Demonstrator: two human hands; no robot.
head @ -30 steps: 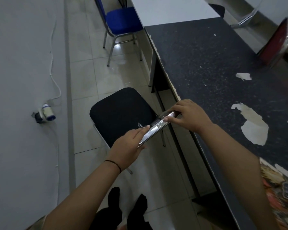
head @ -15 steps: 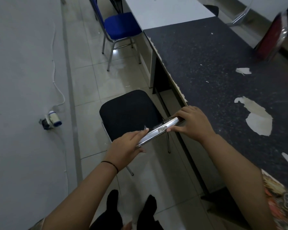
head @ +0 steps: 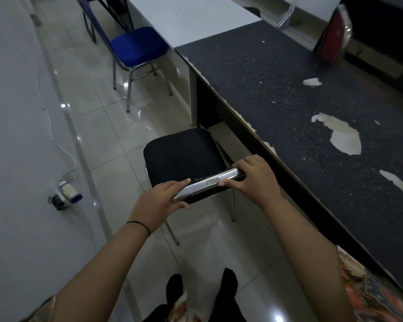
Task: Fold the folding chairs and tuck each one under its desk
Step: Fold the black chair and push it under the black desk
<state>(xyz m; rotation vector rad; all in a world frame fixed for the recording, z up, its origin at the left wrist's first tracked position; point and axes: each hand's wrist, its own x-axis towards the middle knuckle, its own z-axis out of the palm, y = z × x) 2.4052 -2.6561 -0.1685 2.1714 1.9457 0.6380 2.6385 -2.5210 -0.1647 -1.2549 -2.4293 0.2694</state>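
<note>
A folding chair with a black seat [head: 184, 156] and chrome legs stands on the tiled floor beside the dark speckled desk [head: 300, 117]. Its seat is flat, unfolded. My left hand [head: 165, 198] grips the left end of the chrome top rail of the backrest [head: 209, 182]. My right hand [head: 256, 177] holds the rail's right end, close to the desk's edge. A second chair with a blue seat [head: 137, 46] stands farther off by the white desk [head: 191, 17].
A grey wall [head: 14, 135] runs along the left, with a white cable and a plug adapter [head: 68, 194] low on it. A red chair back [head: 333, 40] shows beyond the dark desk. My feet in black socks [head: 203, 289] stand behind the chair.
The black chair, held by both hands, has shifted a little toward the dark desk, and my view has moved forward. Both grips on the rail are unchanged.
</note>
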